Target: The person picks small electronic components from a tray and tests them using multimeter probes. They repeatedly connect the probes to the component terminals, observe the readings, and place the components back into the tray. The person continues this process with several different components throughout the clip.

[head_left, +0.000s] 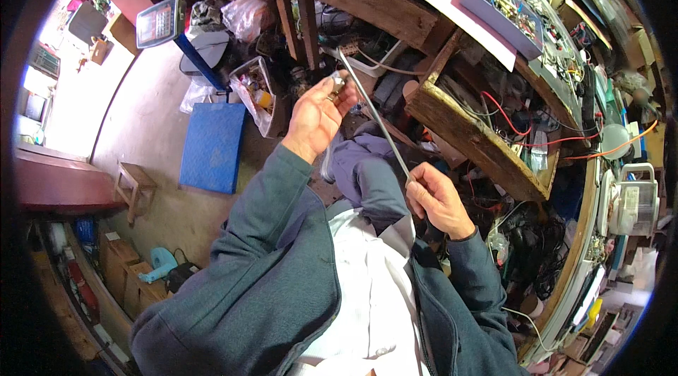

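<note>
Metal rod (378,120) slants up and leftward ahead of me, its near end pinched between the thumb and fingers of the right hand (441,199). My left hand (318,113) has its fingertips closed on a small silvery piece (338,82); the rod passes just beside them, and I cannot tell whether they touch. I'd keep the right pinch firm and the left fingertips steady, since a long rod held at one end will probably waver at its tip. On the right, the wooden drawer (480,141) juts out near the rod, with the tabletop (487,37) edge beyond. I judge roomier travel leftward, over the floor (159,115) toward the blue platform (212,150).
</note>
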`<action>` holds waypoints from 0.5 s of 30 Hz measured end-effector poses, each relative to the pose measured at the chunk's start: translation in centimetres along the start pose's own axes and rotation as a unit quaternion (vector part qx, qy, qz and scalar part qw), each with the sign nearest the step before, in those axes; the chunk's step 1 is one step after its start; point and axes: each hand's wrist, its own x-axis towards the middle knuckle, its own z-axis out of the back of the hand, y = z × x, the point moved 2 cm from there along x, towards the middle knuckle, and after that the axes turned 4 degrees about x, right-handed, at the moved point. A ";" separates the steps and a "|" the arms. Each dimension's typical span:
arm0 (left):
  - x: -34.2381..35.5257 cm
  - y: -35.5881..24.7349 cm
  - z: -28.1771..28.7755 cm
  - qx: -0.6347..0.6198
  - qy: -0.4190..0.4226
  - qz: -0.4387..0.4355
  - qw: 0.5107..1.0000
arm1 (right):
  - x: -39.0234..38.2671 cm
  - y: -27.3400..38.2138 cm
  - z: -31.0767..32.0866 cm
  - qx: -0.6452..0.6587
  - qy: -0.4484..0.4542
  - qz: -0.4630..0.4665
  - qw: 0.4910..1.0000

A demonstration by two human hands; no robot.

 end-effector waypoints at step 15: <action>-5.8 5.1 -4.2 0.143 0.117 0.258 0.948 | 6.0 1.9 -1.1 -0.189 -0.160 0.149 0.957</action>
